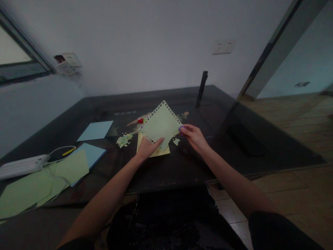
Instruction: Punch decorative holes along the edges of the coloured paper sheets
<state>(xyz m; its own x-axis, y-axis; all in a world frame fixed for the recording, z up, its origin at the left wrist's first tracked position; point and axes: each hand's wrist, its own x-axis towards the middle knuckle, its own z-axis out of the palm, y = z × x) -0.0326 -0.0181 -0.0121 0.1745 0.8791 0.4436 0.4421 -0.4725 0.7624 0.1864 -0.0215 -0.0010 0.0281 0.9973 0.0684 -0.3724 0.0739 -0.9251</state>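
Observation:
A pale yellow-green sheet of paper [163,123] is tilted up above the dark table, with rows of small punched holes along its edges. My left hand [148,147] grips its lower left edge, thumb on top and fingers behind. At the right corner, my right hand [194,135] is closed on a small purple craft punch [181,128], mostly hidden by the fingers. Another punched sheet [162,151] lies beneath, partly covered. Small red [140,120] and green punches sit behind the paper's left side. Punched-out bits [125,139] form a pile on the left, and a few more bits [176,141] lie near my right hand.
Blue sheets [96,130] and pale green sheets [65,168] lie on the left of the table [166,177]. Beside them are a white power strip [23,166] and a looped cable. A black upright post [202,88] stands at the back right, before the wall.

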